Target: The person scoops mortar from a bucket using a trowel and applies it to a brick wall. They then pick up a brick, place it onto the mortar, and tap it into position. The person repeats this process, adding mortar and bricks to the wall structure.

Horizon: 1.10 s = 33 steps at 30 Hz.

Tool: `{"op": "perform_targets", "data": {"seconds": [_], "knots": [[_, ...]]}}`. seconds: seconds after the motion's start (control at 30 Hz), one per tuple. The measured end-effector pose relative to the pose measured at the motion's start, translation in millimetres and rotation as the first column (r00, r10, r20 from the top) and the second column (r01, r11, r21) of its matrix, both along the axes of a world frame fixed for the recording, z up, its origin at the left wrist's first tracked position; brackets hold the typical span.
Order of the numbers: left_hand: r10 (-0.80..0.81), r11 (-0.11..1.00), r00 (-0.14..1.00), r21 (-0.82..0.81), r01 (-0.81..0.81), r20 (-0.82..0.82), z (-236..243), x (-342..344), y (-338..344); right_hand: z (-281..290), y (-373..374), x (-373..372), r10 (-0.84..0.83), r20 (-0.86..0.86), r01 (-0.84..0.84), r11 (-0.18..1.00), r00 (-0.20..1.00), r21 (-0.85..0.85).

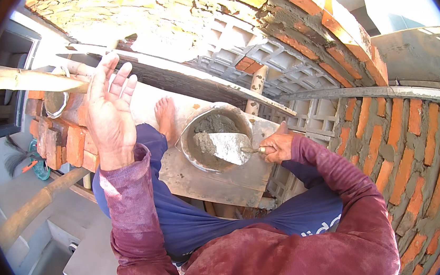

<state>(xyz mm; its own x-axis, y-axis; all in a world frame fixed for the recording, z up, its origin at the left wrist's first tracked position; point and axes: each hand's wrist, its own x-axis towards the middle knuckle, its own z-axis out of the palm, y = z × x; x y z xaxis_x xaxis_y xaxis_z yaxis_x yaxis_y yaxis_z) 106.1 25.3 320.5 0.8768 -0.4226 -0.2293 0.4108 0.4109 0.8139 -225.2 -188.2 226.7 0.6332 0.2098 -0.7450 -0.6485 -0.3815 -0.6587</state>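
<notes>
My right hand is closed round the handle of a trowel. The trowel's flat, bright blade lies over the mouth of a round bucket, and grey wet mortar shows inside beside it. My left hand is raised, palm up, with its fingers spread and nothing in it. It is nearest a bamboo pole and a stack of orange bricks. The bucket stands on a plank platform between my legs.
A brick wall with wet mortar joints rises on the right, and another brick course runs along the top. Grey lattice blocks sit beyond the platform. A second bamboo pole crosses at left. A small bucket stands by the bricks.
</notes>
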Motion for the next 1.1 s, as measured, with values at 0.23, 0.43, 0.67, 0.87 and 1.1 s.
{"op": "perform_targets", "data": {"seconds": [0.23, 0.43, 0.67, 0.87, 1.1], "knots": [[0.012, 1.0, 0.999, 0.022, -0.011, -0.035, -5, 3, 8, 53, -81, 64, -0.078, -0.225, 0.183, 0.85, 0.971, 0.494], [-0.058, 0.998, 0.997, -0.002, 0.057, -0.047, 1, -4, -6, 26, -224, 87, -0.549, 0.094, 0.466, 0.778, 0.831, 0.422], [-0.22, 0.968, 0.975, -0.127, 0.215, -0.032, 5, -16, -20, 31, -118, 58, 0.057, 0.525, 0.424, 0.519, 0.849, -0.742], [-0.223, 0.974, 0.975, -0.057, 0.221, -0.022, 7, -23, -27, -92, -98, 133, -0.091, 0.572, 0.575, 0.239, 0.815, -0.782], [-0.273, 0.961, 0.962, -0.036, 0.273, -0.003, 13, -27, -31, -88, -132, 105, -0.3, 0.7, 0.762, 0.274, 0.647, -0.587]]}}
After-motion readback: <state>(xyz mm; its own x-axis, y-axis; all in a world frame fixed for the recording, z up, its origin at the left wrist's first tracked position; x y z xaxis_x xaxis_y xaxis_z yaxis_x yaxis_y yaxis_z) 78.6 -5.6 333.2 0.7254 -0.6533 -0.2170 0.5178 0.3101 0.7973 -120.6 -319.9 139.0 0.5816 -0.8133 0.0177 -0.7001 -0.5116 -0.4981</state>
